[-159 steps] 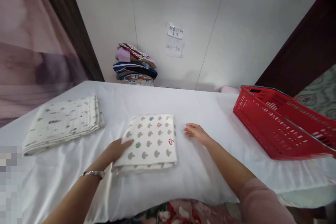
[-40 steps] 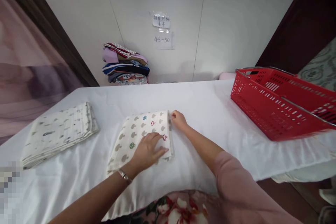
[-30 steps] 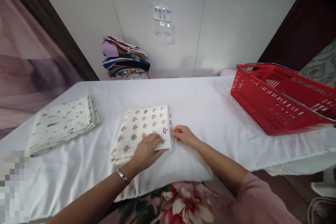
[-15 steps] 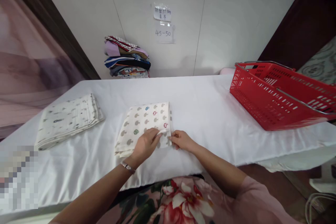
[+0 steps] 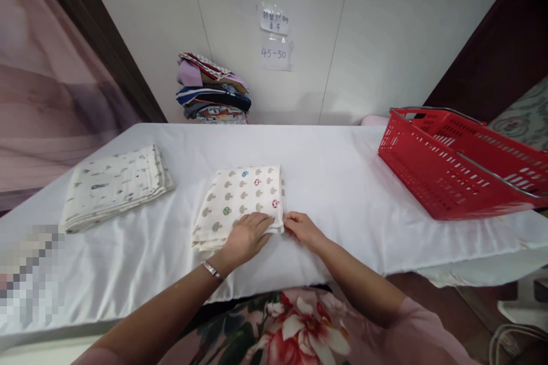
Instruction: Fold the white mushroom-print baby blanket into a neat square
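Note:
A folded white cloth printed with mushrooms (image 5: 231,198) lies on the white-covered table, its layers showing at the near left corner. My left hand (image 5: 249,235) rests on the cloth's near edge, fingers laid out over the fabric toward the right. At the near right corner my right hand (image 5: 303,229) is closed, thumb and fingertips pinching the cloth's edge. To the left sits a second folded white cloth (image 5: 113,185) with small dark prints; neither hand touches it.
A red plastic basket (image 5: 466,177) with metal handles stands on the table (image 5: 334,165) at the right. Beyond the far edge, a stack of folded fabrics (image 5: 214,91) is against the wall, below paper signs (image 5: 274,40). A sheer pink curtain (image 5: 51,97) hangs at the left.
My left hand has gone from pinching a raised fold near the front edge to lying flatter on the cloth, and the fold is down. My right hand stays at the corner. The view has shifted slightly.

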A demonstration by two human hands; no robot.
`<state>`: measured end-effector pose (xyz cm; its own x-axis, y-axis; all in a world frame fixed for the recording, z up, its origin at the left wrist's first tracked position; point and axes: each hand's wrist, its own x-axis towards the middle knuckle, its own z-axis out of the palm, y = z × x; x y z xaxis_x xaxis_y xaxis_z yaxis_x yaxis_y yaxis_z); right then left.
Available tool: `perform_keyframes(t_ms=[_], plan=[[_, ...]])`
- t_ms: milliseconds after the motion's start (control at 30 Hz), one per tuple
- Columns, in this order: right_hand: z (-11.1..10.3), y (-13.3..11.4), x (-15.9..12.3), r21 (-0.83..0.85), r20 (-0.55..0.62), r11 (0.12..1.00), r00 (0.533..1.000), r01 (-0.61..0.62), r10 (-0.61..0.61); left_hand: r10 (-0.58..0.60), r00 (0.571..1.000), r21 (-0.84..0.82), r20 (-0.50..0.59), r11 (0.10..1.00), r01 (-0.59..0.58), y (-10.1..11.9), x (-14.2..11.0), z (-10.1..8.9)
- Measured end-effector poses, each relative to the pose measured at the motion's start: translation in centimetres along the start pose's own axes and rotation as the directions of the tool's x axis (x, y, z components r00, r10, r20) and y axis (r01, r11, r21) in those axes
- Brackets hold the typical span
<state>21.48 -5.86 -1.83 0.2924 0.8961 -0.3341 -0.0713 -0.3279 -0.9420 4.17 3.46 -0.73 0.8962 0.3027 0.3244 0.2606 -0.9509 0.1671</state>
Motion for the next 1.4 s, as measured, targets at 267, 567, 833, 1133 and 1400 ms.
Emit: perform_keyframes(t_ms=[267,567,833,1133,1400], plan=[[0.0,0.6,-1.7,0.122,0.064,0.985,0.992,-0.118,0.111,-0.178,0.97,-0.164,-0.164,0.975,0.151,0.3,0.0,0.8],[0.9,-0.2,-2.0,0.306,0.129,0.948,0.99,-0.091,0.054,-0.206,0.962,-0.118,-0.179,0.975,0.187,1.1,0.3,0.6],[0.7,0.2,-1.6,0.112,-0.03,0.987,0.992,-0.117,0.121,-0.091,0.995,0.078,-0.03,0.993,0.093,2.0,0.0,1.4],[1.2,0.8,-0.9,-0.23,-0.052,0.973,0.999,-0.029,0.018,-0.034,0.997,-0.017,-0.074,0.999,0.033,0.6,-2.9,-0.7],[1.7,0.0,-2.2,-0.84,0.14,0.288,0.696,0.46,-0.705,-0.573,0.743,-0.258,-0.347,0.82,0.511,-4.6,-10.6,-3.0]])
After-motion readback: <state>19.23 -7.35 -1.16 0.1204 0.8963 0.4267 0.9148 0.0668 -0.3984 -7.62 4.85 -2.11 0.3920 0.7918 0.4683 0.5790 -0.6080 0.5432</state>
